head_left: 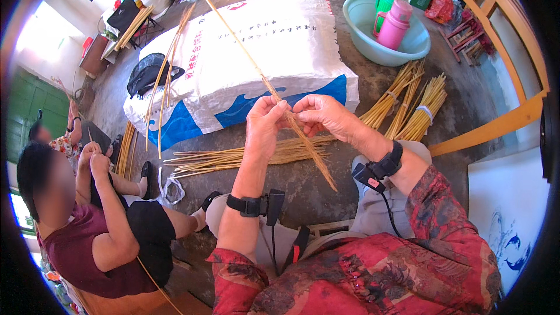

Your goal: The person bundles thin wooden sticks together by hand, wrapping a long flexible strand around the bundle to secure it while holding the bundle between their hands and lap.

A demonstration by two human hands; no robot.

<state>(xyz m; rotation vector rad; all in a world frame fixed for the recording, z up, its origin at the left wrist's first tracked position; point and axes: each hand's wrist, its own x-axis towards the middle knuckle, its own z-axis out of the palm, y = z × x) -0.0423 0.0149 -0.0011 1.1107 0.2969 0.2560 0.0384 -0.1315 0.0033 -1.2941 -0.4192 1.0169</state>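
Observation:
A long dry reed stalk (233,35) slants from the far top down toward my lap, with its brown feathery plume (315,157) at the near end. My left hand (267,121) pinches it between thumb and fingers, just where stalk meets plume. Close beside, my right hand (326,118) is closed with thumb and fingertips on the plume's upper part. Below and beyond my hands, a loose pile of reed stalks (227,160) lies on the floor, plumes toward the right. Black straps with small boxes circle both my forearms.
A white and blue sack sheet (256,52) covers the floor ahead, with several stalks (166,76) and a black bag (150,73) on it. Tied reed bundles (429,105) and a basin (356,29) holding flasks are right. A person (87,221) sits close at left.

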